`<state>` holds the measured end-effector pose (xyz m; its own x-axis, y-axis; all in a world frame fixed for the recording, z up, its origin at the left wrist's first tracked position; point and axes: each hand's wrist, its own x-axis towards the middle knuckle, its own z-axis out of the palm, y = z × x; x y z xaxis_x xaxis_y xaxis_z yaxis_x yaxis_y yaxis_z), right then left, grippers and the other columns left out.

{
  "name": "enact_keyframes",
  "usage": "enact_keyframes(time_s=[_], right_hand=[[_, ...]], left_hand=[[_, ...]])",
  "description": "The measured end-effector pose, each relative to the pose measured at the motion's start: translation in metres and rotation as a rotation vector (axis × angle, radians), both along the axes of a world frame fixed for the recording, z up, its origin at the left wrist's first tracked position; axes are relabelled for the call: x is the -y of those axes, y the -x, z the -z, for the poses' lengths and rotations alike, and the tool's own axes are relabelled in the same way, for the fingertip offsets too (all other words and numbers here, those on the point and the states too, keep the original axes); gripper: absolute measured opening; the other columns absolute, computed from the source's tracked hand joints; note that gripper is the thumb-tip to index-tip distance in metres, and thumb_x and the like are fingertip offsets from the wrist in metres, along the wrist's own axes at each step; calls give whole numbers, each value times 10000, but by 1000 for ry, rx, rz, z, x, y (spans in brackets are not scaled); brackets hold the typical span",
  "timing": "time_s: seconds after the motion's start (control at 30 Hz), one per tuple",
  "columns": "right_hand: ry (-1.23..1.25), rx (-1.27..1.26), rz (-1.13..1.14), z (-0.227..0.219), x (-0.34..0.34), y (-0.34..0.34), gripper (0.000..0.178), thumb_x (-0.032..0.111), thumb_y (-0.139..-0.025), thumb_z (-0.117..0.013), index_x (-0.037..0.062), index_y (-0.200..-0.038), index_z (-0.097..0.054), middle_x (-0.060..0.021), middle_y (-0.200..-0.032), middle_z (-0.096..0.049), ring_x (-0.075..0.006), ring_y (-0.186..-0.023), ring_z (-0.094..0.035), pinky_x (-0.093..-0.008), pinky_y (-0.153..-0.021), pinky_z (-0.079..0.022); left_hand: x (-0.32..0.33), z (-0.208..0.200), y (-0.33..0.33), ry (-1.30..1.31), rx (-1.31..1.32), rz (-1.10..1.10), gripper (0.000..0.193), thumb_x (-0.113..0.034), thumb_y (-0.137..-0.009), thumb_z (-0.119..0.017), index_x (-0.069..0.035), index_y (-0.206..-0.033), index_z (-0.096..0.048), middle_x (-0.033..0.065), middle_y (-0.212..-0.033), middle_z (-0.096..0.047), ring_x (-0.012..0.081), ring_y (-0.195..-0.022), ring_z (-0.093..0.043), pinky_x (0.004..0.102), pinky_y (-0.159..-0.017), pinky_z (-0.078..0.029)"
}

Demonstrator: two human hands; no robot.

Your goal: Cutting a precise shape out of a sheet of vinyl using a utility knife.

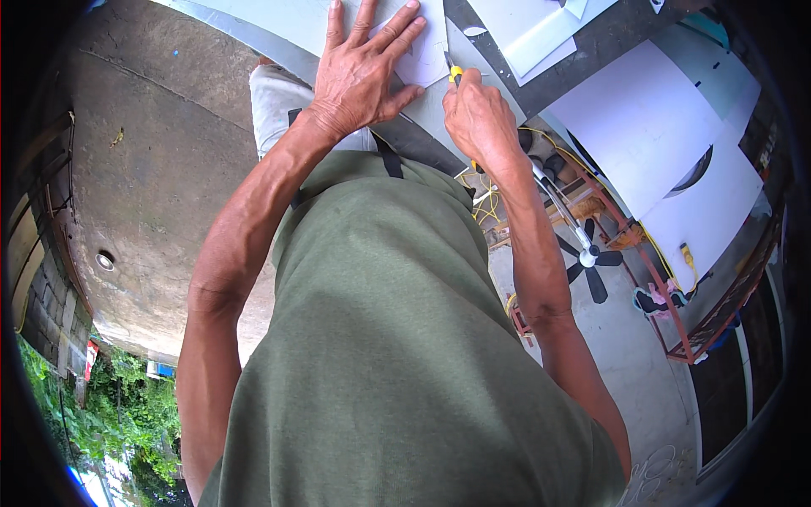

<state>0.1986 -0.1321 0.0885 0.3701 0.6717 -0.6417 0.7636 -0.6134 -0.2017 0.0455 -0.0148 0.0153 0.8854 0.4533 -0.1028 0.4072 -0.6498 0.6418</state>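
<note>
My left hand [361,74] lies flat with its fingers spread, pressing on a white sheet [429,52] at the top of the view. Just to its right, my right hand [483,118] is wrapped round a yellow utility knife [457,73]. The knife's thin blade points up and away from me, close to the sheet's right edge. Whether the blade touches the sheet I cannot tell. Most of the handle is hidden in my fist, and a bit of yellow shows below it.
More white sheets [541,42] lie on the dark tabletop [583,59] at the upper right. Large white panels [646,118] rest beyond, near a reddish metal frame [667,313]. A black-bladed fan [589,256] and yellow cord [486,207] are below the table on my right.
</note>
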Motion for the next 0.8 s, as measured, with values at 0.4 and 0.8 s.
enact_keyframes(time_s=[0.4, 0.8], right_hand=[[7, 13, 98, 5, 6, 9, 293, 193, -995, -558, -101, -993, -559, -367, -844, -687, -516, -880, -715, -565, -775, -575], [4, 116, -437, -10, 2, -41, 242, 260, -1026, -565, 21, -1037, -529, -226, -725, -692, -441, -759, -710, -549, -668, -540]], left_hand=[[4, 5, -2, -106, 24, -28, 937, -526, -778, -787, -146, -1565, -447, 54, -1673, -353, 390, -1584, -153, 675, -1251, -64], [-7, 6, 10, -105, 142, 107, 982, -540, -722, -847, -163, -1549, -476, 19, -1680, -334, 275, -1588, -197, 516, -1317, -121]])
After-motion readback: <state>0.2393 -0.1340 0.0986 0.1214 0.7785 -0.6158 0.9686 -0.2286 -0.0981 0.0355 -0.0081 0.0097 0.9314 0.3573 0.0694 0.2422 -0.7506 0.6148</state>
